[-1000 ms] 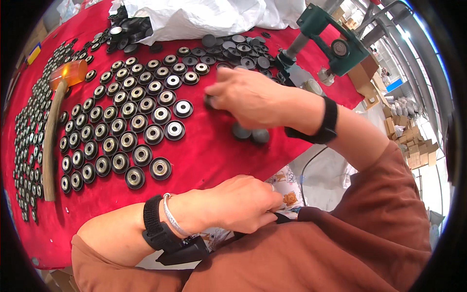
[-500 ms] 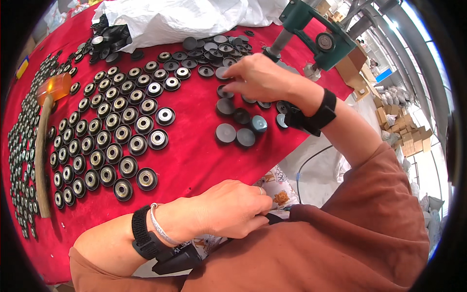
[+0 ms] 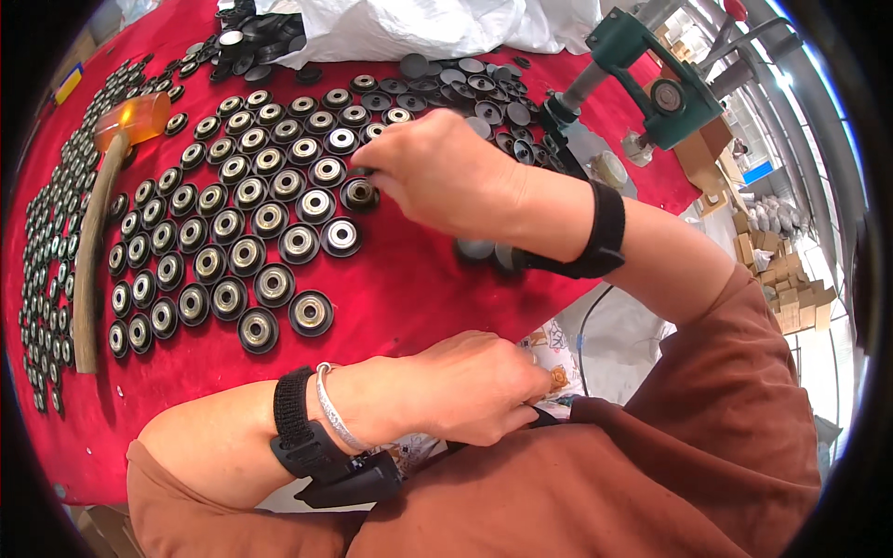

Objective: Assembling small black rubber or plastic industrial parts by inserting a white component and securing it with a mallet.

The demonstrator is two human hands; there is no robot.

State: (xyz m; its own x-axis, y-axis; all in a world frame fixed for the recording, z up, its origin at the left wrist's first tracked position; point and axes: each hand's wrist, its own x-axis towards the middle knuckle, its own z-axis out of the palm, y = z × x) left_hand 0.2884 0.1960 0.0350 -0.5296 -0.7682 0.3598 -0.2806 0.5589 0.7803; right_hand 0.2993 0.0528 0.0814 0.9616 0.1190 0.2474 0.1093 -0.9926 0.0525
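i have the right hand (image 3: 446, 172) over the red cloth (image 3: 391, 316), fingers bent down and close together, their tips at the rim of 1 dark disc (image 3: 359, 195) with a metal centre; whether they pinch it or merely touch it, i cannot tell. that disc sits at the right edge of the near rows (image 3: 270, 219) of similar pieces, metal side up, close beside its neighbours. my left hand (image 3: 484, 386) is low, near the lap, its fingers curled in; the fingertips are hidden from me, so i cannot tell if it grips anything. i see a silver bracelet (image 3: 331, 418) on the left wrist and a black strap (image 3: 606, 223) on the right. by the right wrist i make out 2 dark caps (image 3: 474, 249), partly covered by the arm. beyond the hand lies a heap (image 3: 453, 75) of caps, between the white bag (image 3: 409, 33) and the green press (image 3: 665, 93). at left i have a mallet (image 3: 97, 232) with an orange head and a wooden handle, lying between the near rows and a denser field (image 3: 70, 244) of similar pieces.
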